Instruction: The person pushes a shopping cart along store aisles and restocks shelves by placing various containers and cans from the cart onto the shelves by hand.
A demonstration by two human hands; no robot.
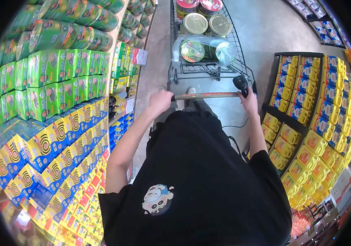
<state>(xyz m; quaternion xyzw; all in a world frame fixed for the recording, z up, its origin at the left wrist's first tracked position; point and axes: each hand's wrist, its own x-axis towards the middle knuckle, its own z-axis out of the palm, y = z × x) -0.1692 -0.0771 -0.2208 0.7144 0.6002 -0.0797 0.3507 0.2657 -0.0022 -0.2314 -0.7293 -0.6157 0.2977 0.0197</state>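
Note:
My left hand (161, 101) is wrapped round the left end of the shopping cart's handle bar (208, 96). At the bar's right end, my right hand (248, 100) is closed around a black handheld device (241, 85), which stands upright beside the bar; whether these fingers also touch the bar I cannot tell. Ahead of the handle, the wire cart (241, 49) holds several round tins, among them one with a gold lid (195, 23). Clear plastic wrap (208, 44) covers the two tins nearest me.
Shelves on the left carry green boxes (44, 98) and blue-and-yellow boxes (60, 135). On the right, a dark-framed rack (298, 54) holds yellow packs. A black cable (235, 126) hangs near my right side. Grey tiled floor (155, 53) runs beside the cart.

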